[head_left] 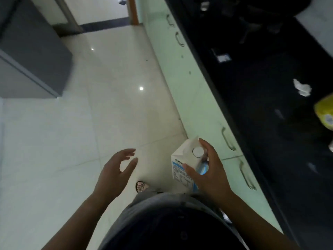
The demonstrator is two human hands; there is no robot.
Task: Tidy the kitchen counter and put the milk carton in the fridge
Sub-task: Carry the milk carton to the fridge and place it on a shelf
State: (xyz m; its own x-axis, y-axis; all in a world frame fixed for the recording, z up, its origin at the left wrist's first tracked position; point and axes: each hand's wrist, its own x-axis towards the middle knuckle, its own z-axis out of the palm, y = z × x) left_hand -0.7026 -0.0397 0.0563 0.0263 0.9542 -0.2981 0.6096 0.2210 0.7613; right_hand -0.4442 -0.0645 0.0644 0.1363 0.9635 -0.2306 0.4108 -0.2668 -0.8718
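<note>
My right hand (210,170) grips a white milk carton (185,157) with blue print and a round white cap, held upright above the floor beside the cabinet fronts. The thumb lies on the carton's near face and the fingers wrap its far side. My left hand (115,170) hangs in the air to the left of the carton, fingers relaxed and spread, holding nothing. A grey fridge (34,56) stands at the upper left, its door closed. The black kitchen counter (261,98) runs along the right.
Crumpled white paper (302,89) and a yellow package (325,113) lie on the counter, with dark items at its far end. Pale green cabinet doors (196,98) with metal handles sit below it. Glossy white floor tiles (108,109) stretch between fridge and cabinets toward a doorway.
</note>
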